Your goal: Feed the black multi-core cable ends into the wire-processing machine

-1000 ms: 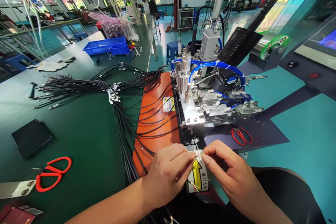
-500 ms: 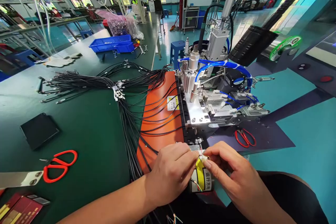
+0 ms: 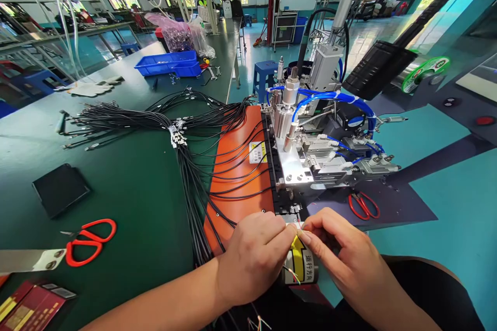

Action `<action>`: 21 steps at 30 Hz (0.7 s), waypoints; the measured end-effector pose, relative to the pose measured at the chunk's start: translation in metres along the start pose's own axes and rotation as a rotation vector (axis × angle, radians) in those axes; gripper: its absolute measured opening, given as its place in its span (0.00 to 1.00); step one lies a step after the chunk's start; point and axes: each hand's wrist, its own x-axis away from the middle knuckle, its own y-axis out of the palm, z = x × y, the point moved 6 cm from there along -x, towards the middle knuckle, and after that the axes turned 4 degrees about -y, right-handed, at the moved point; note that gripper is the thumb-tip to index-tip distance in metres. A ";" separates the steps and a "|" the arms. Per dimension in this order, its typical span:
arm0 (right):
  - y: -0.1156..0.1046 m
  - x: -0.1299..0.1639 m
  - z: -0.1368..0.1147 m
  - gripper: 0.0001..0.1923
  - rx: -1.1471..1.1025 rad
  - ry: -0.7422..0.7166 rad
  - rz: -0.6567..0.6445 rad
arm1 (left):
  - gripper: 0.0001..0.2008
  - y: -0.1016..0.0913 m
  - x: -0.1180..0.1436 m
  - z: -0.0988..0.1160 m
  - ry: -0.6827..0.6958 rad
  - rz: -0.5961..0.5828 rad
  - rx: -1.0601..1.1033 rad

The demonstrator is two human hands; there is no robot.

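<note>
Head view: your left hand [image 3: 252, 258] and right hand [image 3: 345, 258] meet fingertip to fingertip at the near edge of the machine [image 3: 306, 160], just above the yellow arrow label [image 3: 301, 264]. Both grips are pinched on thin coloured wires [image 3: 297, 226]; the wire ends sit right at the small black slot block at the machine's front, too small to tell if they are in it. More loose wire strands [image 3: 289, 272] show below your left thumb, over the label.

Left of your hands, the orange plate [image 3: 236, 176] runs up along the machine's side, with black cables [image 3: 194, 186] draped across it and fanning out over the green surface [image 3: 135, 201]. The cable bundle passes close by your left wrist; tight there.

Open surface further left: red scissors [image 3: 87, 240] near the front edge, black pad [image 3: 60, 189] beyond them, well apart from the cables. Red boxes [image 3: 27, 307] at the near left corner.

Right side: second pair of red scissors [image 3: 363, 204] on the dark mat [image 3: 392, 207], near your right hand but not touching. Mat is otherwise bare toward its right edge.

Far end: blue bin [image 3: 171, 64] on the surface, well clear.
</note>
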 end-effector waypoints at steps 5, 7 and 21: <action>0.001 0.000 -0.002 0.12 -0.003 -0.002 0.026 | 0.06 0.000 0.000 0.001 0.003 0.006 -0.033; 0.002 0.000 -0.003 0.12 0.000 0.013 0.043 | 0.06 -0.001 0.000 0.002 0.016 0.021 -0.049; 0.003 0.000 -0.010 0.11 -0.018 0.026 0.136 | 0.05 -0.003 0.001 0.001 0.000 0.057 -0.052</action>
